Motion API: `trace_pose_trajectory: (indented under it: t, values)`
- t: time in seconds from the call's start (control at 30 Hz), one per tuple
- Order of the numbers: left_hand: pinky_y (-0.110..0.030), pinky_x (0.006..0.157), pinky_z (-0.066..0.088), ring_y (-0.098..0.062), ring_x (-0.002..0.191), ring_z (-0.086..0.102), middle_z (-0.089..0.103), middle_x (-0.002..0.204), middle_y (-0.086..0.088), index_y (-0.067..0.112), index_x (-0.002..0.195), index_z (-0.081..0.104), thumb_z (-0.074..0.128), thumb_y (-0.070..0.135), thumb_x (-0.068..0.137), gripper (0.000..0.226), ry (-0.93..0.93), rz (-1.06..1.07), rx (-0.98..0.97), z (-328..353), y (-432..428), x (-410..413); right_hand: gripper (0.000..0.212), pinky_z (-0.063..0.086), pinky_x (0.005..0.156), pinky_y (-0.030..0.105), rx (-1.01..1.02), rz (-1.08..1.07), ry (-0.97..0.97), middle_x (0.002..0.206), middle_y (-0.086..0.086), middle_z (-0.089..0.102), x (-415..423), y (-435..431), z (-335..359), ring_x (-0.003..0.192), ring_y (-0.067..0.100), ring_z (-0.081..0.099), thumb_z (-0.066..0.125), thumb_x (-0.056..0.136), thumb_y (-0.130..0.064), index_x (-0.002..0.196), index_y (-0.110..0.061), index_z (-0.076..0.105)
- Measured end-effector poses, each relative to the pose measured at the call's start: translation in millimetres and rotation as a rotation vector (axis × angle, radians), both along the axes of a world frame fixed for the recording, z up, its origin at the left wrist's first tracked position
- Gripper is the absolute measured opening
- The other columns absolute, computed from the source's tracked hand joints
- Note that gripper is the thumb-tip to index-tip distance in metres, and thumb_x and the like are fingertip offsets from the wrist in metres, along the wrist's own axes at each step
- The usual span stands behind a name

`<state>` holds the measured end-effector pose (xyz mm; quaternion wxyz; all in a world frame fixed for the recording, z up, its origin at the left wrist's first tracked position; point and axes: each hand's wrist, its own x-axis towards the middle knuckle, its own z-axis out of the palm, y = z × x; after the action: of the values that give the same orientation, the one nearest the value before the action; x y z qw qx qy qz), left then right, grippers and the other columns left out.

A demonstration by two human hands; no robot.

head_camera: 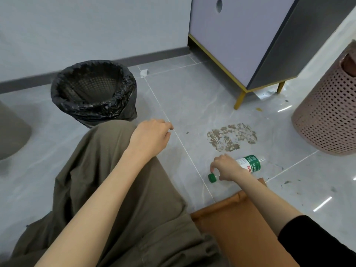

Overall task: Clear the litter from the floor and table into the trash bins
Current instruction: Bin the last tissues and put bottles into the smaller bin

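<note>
Bin [107,110], lined with a black bag, stands on the floor at 10 o'clock, near the wall. Left hand [149,134] hangs over the trousered knee [107,170] at centre, fingers loosely curled, nothing in it. A white paper scrap [143,73] lies on the floor at 11 o'clock, just right of the bin. A brown stain [232,136] marks the tiles at 2 o'clock from centre. Directly below it, the right hand [227,168] is clamped on the neck of a bottle [249,163] lying on its side on the floor, green cap [212,177] pointing toward 8 o'clock. Cabinet [240,45] stands at 1 o'clock. Pink perforated bin [327,116] stands at 3 o'clock.
</note>
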<state>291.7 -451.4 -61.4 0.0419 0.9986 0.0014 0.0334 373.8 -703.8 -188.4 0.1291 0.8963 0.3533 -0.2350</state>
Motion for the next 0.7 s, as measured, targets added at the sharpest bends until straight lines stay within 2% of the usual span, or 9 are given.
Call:
trace_pose_trajectory:
  t: [0.07,0.17,0.3,0.4,0.53,0.63,0.7]
  values:
    - [-0.032,0.079,0.040,-0.020,0.109,0.056,0.062,0.120,0.004,0.026,0.126,0.055,0.037,0.027,0.099,0.032,-0.014,0.003,0.001,0.8,-0.1,-0.8,0.032,0.027,0.106,0.036,-0.014,0.005,-0.014,0.120,0.001,0.057,-0.6,2.5,-3.4,0.118,0.023,0.046,0.063,0.084,-0.015,0.115,-0.026,0.064]
    - [-0.032,0.081,0.041,-0.021,0.109,0.056,0.062,0.120,0.005,0.025,0.126,0.055,0.038,0.027,0.099,0.032,-0.033,0.003,-0.006,1.2,0.3,-1.2,0.036,0.022,0.114,0.043,-0.120,0.007,-0.038,0.124,0.003,0.056,-3.1,5.1,-10.9,0.123,0.025,0.044,0.062,0.085,-0.020,0.122,-0.022,0.061]
    - [-0.033,0.084,0.041,-0.021,0.106,0.057,0.064,0.116,0.004,0.025,0.123,0.058,0.039,0.027,0.098,0.031,-0.068,-0.004,-0.022,0.5,1.8,-2.0,0.032,0.030,0.107,0.041,-0.134,-0.017,-0.031,0.120,0.005,0.060,-3.3,9.1,-14.8,0.119,0.026,0.049,0.058,0.088,-0.018,0.120,-0.016,0.060]
    - [-0.033,0.084,0.042,-0.021,0.105,0.057,0.066,0.113,0.004,0.025,0.120,0.061,0.042,0.026,0.097,0.030,-0.132,0.018,-0.098,4.0,2.0,-3.9,0.035,0.038,0.095,0.037,0.038,-0.049,-0.044,0.124,0.005,0.059,-2.6,23.5,3.9,0.116,0.026,0.050,0.055,0.091,-0.028,0.125,-0.017,0.058]
    - [-0.032,0.086,0.043,-0.018,0.109,0.054,0.064,0.114,0.005,0.024,0.120,0.061,0.046,0.024,0.096,0.028,-0.221,0.084,-0.236,20.1,10.2,-5.6,0.040,0.046,0.091,0.040,0.367,-0.106,-0.078,0.127,0.002,0.057,4.7,55.0,48.6,0.117,0.026,0.050,0.054,0.093,-0.038,0.128,-0.020,0.054]
    - [-0.027,0.082,0.042,-0.015,0.109,0.053,0.062,0.115,0.009,0.027,0.121,0.060,0.046,0.025,0.096,0.029,-0.249,0.133,-0.264,35.8,28.5,-7.2,0.037,0.047,0.087,0.038,0.615,-0.113,-0.151,0.124,0.000,0.060,14.6,85.0,80.9,0.114,0.025,0.053,0.053,0.093,-0.042,0.123,-0.021,0.057]
    - [-0.026,0.077,0.041,-0.013,0.106,0.053,0.062,0.112,0.010,0.029,0.121,0.060,0.045,0.026,0.096,0.029,-0.278,0.180,-0.277,48.7,46.1,-10.0,0.039,0.043,0.089,0.034,0.756,-0.132,-0.157,0.127,-0.002,0.059,22.1,110.3,103.8,0.117,0.022,0.051,0.054,0.093,-0.042,0.126,-0.022,0.056]
